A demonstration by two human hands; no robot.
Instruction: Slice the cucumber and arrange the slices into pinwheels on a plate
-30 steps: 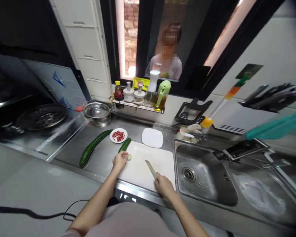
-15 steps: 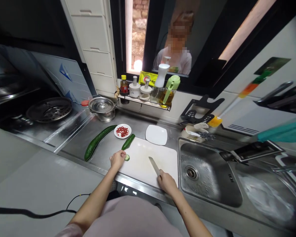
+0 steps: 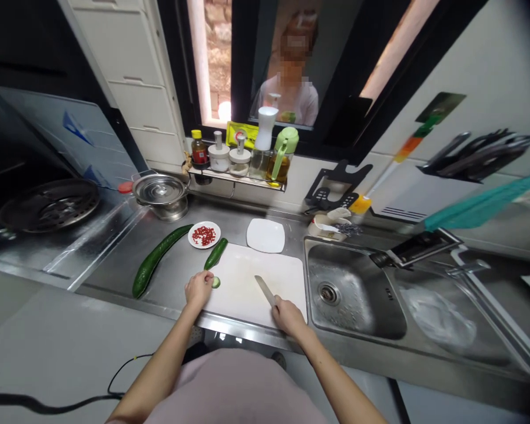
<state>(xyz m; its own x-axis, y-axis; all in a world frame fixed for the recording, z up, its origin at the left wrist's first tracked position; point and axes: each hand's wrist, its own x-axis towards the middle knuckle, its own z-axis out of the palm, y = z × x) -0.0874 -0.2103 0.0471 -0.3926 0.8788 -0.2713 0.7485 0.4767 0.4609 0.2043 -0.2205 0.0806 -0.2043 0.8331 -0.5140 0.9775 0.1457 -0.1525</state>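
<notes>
My right hand [image 3: 289, 317] is wrapped around the handle of a kitchen knife [image 3: 265, 290], its blade lying slantwise low over the white cutting board [image 3: 247, 303]. At the board's left edge, the curled fingers of my left hand [image 3: 198, 288] are at a short cut cucumber piece [image 3: 216, 282], seemingly gripping it; its pale face shows beside the fingertips. Just beyond that hand, a shorter length of cucumber [image 3: 216, 254] rests at the board's far left corner. A long whole cucumber [image 3: 156, 260] lies on the steel counter further left.
Behind the board are a small plate of chopped red pieces [image 3: 204, 235] and a white square plate [image 3: 265, 235]. A steel sink [image 3: 357, 294] adjoins on the right. A lidded steel pot [image 3: 162, 197] stands back left, near a rack of condiments [image 3: 238, 175].
The camera view has shifted, so the scene sits further left. Both hands, the knife and the cucumber pieces keep nearly the same places on the board.
</notes>
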